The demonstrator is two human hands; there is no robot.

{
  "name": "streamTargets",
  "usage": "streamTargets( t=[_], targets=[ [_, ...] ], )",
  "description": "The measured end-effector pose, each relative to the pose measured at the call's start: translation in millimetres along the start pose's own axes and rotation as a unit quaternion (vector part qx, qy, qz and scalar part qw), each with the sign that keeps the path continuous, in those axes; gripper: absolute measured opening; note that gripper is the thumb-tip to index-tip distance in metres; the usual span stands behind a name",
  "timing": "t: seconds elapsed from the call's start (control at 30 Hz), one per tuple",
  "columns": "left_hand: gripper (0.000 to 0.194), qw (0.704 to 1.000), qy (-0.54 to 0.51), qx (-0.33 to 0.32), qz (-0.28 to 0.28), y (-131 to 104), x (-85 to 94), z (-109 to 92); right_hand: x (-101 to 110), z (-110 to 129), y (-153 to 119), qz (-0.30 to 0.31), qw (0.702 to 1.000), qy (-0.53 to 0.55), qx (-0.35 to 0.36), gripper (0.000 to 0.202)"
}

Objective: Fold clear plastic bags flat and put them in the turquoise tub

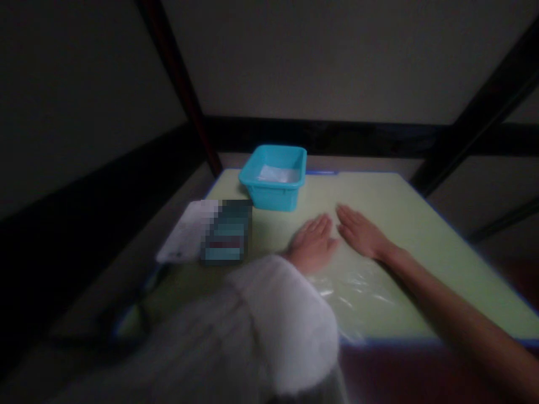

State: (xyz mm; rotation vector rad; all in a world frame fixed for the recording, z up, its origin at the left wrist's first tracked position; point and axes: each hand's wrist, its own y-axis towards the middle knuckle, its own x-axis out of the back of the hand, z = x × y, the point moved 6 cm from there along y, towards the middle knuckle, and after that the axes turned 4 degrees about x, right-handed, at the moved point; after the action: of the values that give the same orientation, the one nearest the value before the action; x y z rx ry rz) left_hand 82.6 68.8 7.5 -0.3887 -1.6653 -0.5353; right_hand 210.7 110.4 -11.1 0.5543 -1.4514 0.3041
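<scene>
My left hand (pixel 314 246) lies flat, palm down, its fingers stretched out. Beside it, my right hand (pixel 359 231) is also flat with extended fingers, angled toward the left one. A small gap separates the two hands. Both rest on or just over a clear plastic sheet or bag (pixel 353 289), which shows as shiny creases on the yellow-green tabletop (pixel 442 269). How far the plastic reaches under the hands I cannot tell. Neither hand grips anything.
A turquoise basket (pixel 275 196) stands toward the far edge, with white paper-like pieces (pixel 278 174) inside. At left lie a whitish flat item (pixel 185 233) and a pixelated dark item (pixel 227 233). A blue strip (pixel 322 173) lies behind the basket.
</scene>
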Motion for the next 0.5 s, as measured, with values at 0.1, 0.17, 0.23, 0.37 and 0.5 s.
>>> streamTargets(
  t=[0.1, 0.17, 0.23, 0.37, 0.5],
  targets=[
    [0.054, 1.000, 0.000, 0.000, -0.009, -11.3, 4.3, 16.8, 2.0, 0.8, -0.3, -0.005, 1.000, 0.003, 0.003, 0.061],
    [0.053, 1.000, 0.000, 0.001, -0.026, -19.3, 7.5, 27.9, 2.2, 0.4, -0.8, -0.010, 1.000, 0.003, 0.005, 0.060],
    [0.051, 0.999, 0.003, 0.005, -0.040, -27.0, 10.0, 37.8, 1.4, -0.7, -1.5, -0.013, 1.000, 0.003, 0.006, 0.060],
    [0.049, 0.999, 0.005, 0.015, -0.050, -37.8, 14.2, 51.1, -0.2, -3.7, -2.1, -0.014, 1.000, 0.001, 0.003, 0.060],
    [0.050, 0.998, 0.005, 0.028, -0.056, -39.5, 16.2, 54.6, -2.0, -7.0, 3.5, 0.007, 1.000, 0.004, 0.010, 0.063]
  ],
)
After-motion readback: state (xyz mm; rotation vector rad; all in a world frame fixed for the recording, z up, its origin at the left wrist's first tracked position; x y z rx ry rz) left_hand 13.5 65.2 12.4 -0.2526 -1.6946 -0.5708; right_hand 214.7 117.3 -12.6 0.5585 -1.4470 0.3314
